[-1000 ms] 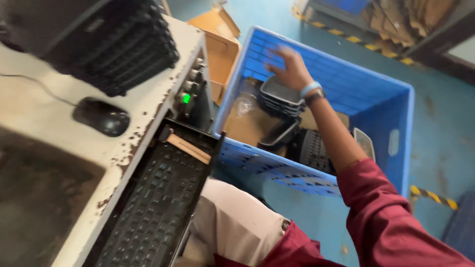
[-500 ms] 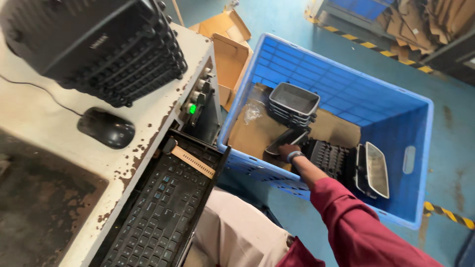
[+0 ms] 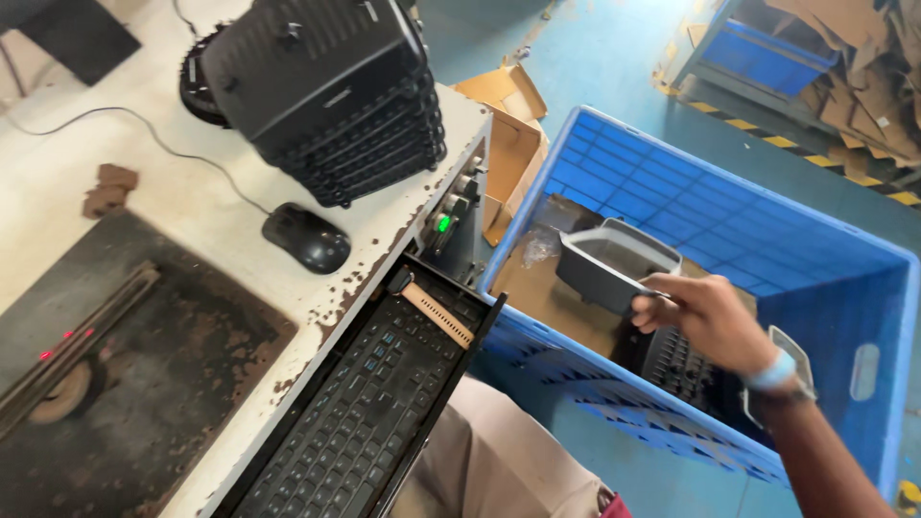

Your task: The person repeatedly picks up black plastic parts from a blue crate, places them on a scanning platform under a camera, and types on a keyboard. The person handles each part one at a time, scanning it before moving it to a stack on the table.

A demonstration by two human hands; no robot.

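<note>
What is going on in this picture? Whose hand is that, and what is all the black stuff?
The picture comes from a camera worn on a person's head, so you look down just as they do. The arm coming in from the bottom right is their own right hand. It grips the edge of a grey plastic tray over a big blue crate; more dark trays lie inside the crate. The left hand is out of the picture. On the left is a worn white table with a computer mouse and a stack of black trays. A black keyboard sits on a pull-out shelf below the table's edge.
</note>
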